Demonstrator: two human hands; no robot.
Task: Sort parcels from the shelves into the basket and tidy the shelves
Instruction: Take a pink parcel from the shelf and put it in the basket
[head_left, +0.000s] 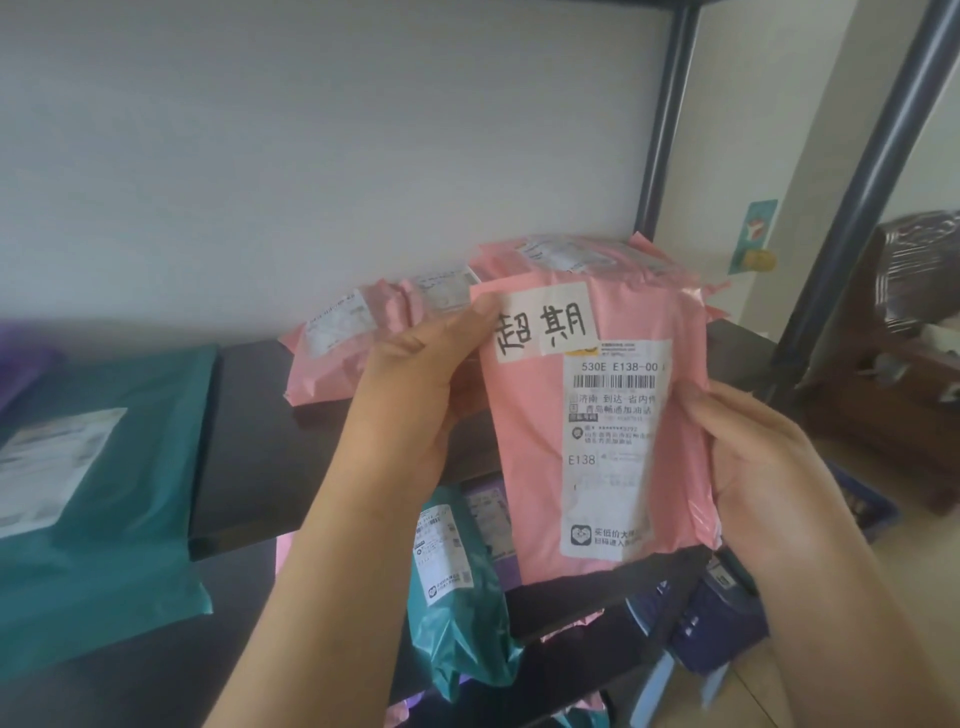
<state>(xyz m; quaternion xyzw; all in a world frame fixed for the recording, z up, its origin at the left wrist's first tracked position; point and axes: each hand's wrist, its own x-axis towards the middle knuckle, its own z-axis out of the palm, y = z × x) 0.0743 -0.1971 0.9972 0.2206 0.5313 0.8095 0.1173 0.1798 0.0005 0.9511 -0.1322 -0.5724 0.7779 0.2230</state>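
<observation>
Sorting step, label check: pink parcel (540, 467) being held upright, off the shelf (249, 447). Left hand (415, 395) fingers pinching top-left corner beside handwritten tag (540, 325); right hand (763, 467) fingers clamping right edge. Next, probably: lowering it rightward into what looks like blue basket (862, 501), half hidden.

Pink parcel (530, 467) was thin plastic film, smooth with a soft sheen and creased at the edges; its printed label (608, 415) and handwritten tag (543, 325) looked like matt white paper. Flat teal parcel (156, 467) was smoother, low-gloss plastic film, while the lower teal parcel (462, 634) was heavily crinkled and glossier. Shelf board (244, 415) appeared dark and matt; upright post (878, 156) looked like dark painted metal with a satin streak.
</observation>
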